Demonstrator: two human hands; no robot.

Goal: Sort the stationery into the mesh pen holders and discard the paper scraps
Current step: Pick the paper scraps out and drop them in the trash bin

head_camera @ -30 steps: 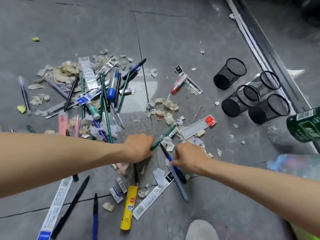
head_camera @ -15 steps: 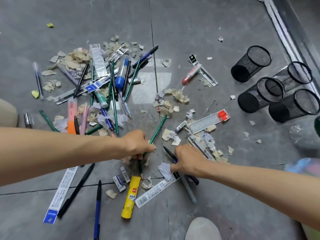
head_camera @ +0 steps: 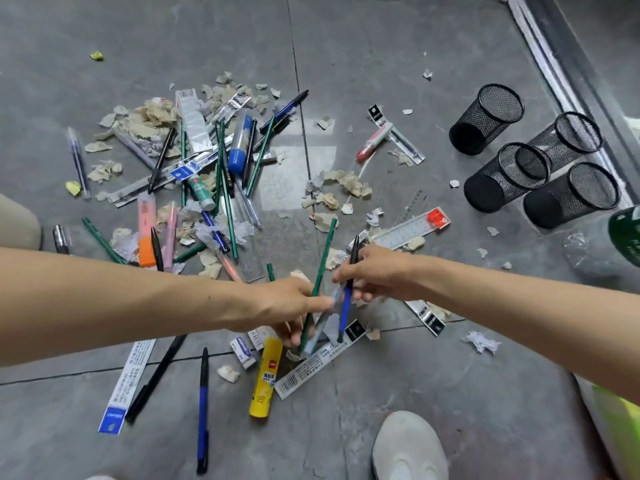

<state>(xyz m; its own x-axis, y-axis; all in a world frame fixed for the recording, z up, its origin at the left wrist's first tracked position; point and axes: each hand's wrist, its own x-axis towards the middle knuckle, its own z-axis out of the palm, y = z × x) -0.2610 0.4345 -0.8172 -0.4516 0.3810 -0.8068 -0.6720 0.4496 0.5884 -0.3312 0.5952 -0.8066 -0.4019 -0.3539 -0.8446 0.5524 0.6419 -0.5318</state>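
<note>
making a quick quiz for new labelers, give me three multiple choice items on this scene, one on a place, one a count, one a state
1. Where do the mesh pen holders stand?
A) at the right, beside the metal floor track
B) between the two hands
C) at the left, inside the pile

2. How many mesh pen holders are there?
A) two
B) four
C) six

3. What is the right hand doing?
A) lying flat on the floor
B) pinching a blue pen
C) gripping a mesh holder

Answers:
1 A, they cluster next to the track, far from the pile.
2 B, four black mesh cylinders show.
3 B, its fingers close round the pen's barrel, above the floor.
</note>
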